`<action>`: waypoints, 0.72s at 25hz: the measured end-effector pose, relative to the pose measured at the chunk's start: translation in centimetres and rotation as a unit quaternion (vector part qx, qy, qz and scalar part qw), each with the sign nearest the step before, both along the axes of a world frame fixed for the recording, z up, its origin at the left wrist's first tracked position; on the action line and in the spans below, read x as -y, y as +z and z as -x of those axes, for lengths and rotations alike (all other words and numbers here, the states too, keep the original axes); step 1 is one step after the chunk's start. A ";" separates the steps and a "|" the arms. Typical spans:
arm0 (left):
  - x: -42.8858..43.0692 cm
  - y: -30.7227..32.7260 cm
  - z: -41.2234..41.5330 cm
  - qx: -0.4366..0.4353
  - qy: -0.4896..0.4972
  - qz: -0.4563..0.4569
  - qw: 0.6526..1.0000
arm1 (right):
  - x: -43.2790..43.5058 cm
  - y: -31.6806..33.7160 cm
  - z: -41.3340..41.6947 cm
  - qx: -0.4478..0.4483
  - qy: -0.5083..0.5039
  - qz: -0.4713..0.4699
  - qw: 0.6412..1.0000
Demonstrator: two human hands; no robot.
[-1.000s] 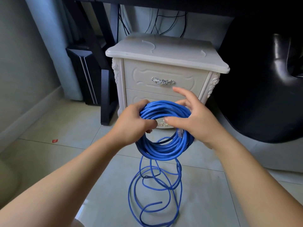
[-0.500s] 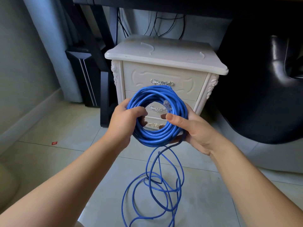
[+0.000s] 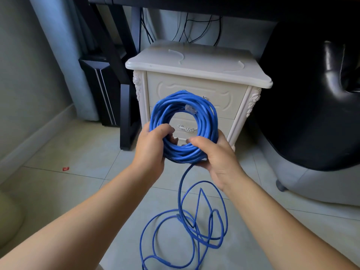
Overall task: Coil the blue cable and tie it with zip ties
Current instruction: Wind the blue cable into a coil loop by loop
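**While loose loops trail on the floor, both hands clamp the coil**

As the round coil of blue network cable point(image 3: 183, 153) stands upright in mid-air in front of the cabinet, both hands have hold of its lower arc. The left hand point(image 3: 151, 147) wraps the lower-left of the bundle, fingers curled through the centre hole. The right hand point(image 3: 218, 158) grips the lower-right, thumb over the near side and fingers tucked behind. Look up top: a clear plastic plug point(image 3: 190, 109) lies against the upper inner turns of the coil.

From the bottom of the bundle, between the two hands, a single blue strand point(image 3: 180, 191) drops to the pale tiled floor point(image 3: 78, 191) and spreads into loose, overlapping loops.

Right behind the coil stands a cream carved bedside cabinet point(image 3: 194, 61), one silver drawer handle point(image 3: 186, 128) showing through the coil's hole. To the right bulges a glossy black leather seat point(image 3: 311, 114); to the left, a black desk leg point(image 3: 124, 114). A small red scrap point(image 3: 65, 168) lies on the tiles, well apart to the left.
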State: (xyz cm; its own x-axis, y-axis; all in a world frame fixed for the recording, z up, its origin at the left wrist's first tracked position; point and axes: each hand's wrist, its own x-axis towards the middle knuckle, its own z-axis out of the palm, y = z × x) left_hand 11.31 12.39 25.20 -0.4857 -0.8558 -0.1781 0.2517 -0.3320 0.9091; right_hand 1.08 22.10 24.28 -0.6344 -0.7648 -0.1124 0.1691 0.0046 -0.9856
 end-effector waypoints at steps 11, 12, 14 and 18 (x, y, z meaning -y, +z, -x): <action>1.4 0.6 -1.6 0.116 -0.218 0.323 0.913 | -1.2 2.2 2.6 -0.270 -0.089 -0.053 0.957; 1.3 0.4 -1.5 0.150 -0.210 0.406 0.877 | -1.3 2.1 2.3 -0.326 -0.072 -0.075 0.940; 1.0 -0.3 -1.3 0.205 -0.198 0.547 0.787 | -1.4 2.1 1.3 -0.439 -0.010 -0.119 0.891; 0.5 -0.5 -1.2 0.284 -0.188 0.565 0.752 | -1.3 2.3 -0.6 -0.601 0.052 -0.191 0.774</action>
State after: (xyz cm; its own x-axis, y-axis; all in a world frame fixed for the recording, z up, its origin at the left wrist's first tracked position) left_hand 12.53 11.89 24.74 -0.8507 -0.4391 0.2889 -0.2031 0.7816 0.5898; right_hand 1.70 23.42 26.55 -0.3929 -0.8756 0.2810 -0.8906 0.2862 -0.3536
